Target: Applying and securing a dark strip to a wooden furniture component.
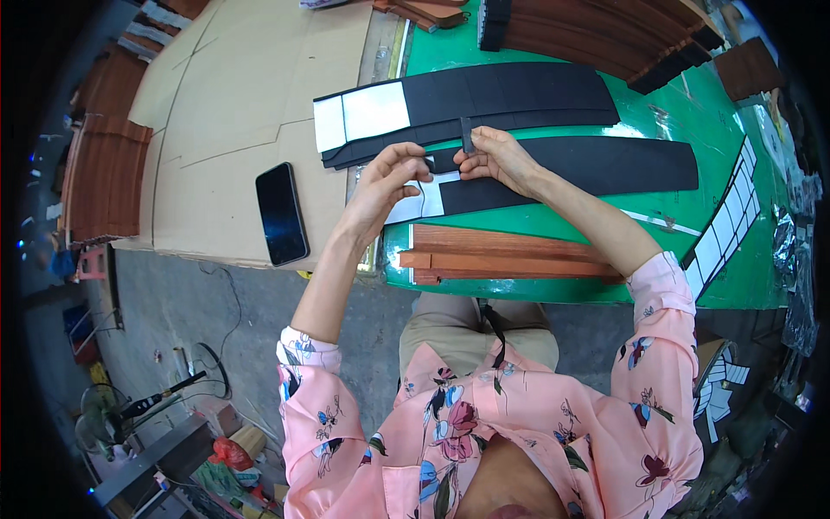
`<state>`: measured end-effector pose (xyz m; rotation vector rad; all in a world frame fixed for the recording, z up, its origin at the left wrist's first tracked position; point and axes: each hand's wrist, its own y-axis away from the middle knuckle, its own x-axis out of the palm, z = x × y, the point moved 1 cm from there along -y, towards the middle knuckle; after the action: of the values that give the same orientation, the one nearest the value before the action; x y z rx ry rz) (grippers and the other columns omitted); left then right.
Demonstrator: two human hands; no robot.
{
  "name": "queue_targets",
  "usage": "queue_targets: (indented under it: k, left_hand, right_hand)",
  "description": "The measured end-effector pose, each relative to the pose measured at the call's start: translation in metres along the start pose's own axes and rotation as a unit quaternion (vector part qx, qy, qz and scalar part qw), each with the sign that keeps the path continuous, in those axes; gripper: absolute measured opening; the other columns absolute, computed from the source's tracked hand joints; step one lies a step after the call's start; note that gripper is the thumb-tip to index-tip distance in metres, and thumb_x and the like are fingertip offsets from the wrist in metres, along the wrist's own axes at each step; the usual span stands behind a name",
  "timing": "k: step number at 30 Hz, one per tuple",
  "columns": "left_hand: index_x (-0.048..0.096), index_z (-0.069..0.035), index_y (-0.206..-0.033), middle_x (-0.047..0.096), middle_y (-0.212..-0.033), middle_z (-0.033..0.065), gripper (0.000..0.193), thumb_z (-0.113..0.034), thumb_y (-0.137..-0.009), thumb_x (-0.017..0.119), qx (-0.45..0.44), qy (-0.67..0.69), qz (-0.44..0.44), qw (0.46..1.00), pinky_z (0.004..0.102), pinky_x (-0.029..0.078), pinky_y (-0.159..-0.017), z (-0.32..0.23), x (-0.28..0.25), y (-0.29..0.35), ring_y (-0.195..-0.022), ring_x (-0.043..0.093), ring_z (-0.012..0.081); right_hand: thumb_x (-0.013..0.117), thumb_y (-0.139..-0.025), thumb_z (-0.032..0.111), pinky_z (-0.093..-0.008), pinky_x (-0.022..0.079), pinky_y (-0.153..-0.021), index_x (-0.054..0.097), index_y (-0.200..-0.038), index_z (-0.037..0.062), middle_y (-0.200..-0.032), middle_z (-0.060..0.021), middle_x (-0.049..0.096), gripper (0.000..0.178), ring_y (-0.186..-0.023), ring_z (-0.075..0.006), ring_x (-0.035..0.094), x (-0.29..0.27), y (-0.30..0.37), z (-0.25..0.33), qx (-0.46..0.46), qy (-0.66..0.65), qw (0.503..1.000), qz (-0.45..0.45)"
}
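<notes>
Over the worktable, my right hand (503,162) is closed in a pinch on a short dark strip (467,134), held upright. Beside it my left hand (385,189) has its thumb and fingers curled together; a small dark bit shows at the fingertips, too small to name. Both hands are above a long black panel (588,164) with a white left end (428,201). Just beyond it lies a stack of similar black panels (519,91), with white pieces (376,111) on its left end.
Brown wood-grain strips (510,246) lie near the front edge of the green tabletop (553,292). A phone (281,214) rests on the cardboard-covered table (216,190) at left. Stacked brown pieces (596,35) stand at the back. A white gridded strip (731,212) is at right.
</notes>
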<state>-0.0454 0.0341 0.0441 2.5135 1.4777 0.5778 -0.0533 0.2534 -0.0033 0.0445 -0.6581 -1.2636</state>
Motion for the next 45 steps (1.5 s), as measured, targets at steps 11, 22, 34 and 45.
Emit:
queue_targets:
  k: [11,22,34,45]
  left_hand:
    - [0.062,-0.005,-0.104,0.050,-0.124,0.0106,0.024,-0.016,-0.083,0.063,0.260,-0.331,-0.111,0.901,0.0328,0.039,-0.093,-0.032,0.043,0.091,-0.114,0.048,0.0203]
    - [0.066,-0.003,-0.090,0.046,-0.126,0.0146,0.021,-0.011,-0.072,0.073,0.252,-0.274,-0.087,0.924,0.0348,0.045,-0.086,-0.009,0.086,0.152,-0.112,0.050,0.0264]
    - [0.062,-0.004,-0.087,0.048,-0.124,0.0175,0.032,-0.005,-0.059,0.077,0.434,-0.560,-0.043,0.704,0.0464,0.039,-0.093,-0.001,0.124,0.167,-0.115,0.046,0.0371]
    - [0.062,-0.006,-0.103,0.044,-0.129,0.0186,0.046,-0.015,-0.061,0.077,0.423,-0.539,0.040,0.728,0.0455,0.040,-0.093,0.001,0.182,0.128,-0.116,0.046,0.0375]
  right_hand:
    - [0.055,-0.088,0.009,-0.0256,0.049,-0.060,0.053,-0.096,-0.0010,-0.081,-0.0087,0.060,0.013,-0.069,-0.0165,0.063,0.084,0.115,0.042,-0.230,0.387,0.893,-0.023]
    - [0.064,-0.067,0.002,-0.0325,0.052,-0.068,0.055,-0.091,0.0013,-0.090,-0.0105,0.054,0.025,-0.080,-0.0269,0.059,0.103,0.197,0.000,-0.562,0.590,0.576,-0.068]
    - [0.068,-0.063,0.005,-0.0316,0.052,-0.067,0.063,-0.093,0.0058,-0.090,-0.0047,0.058,0.030,-0.082,-0.0212,0.060,0.082,0.248,-0.017,-0.488,0.574,0.653,-0.075]
    - [0.069,-0.060,0.007,-0.0310,0.051,-0.065,0.064,-0.087,0.0068,-0.083,-0.0033,0.060,0.027,-0.079,-0.0209,0.059,0.019,0.303,-0.024,-0.432,0.637,0.607,-0.197]
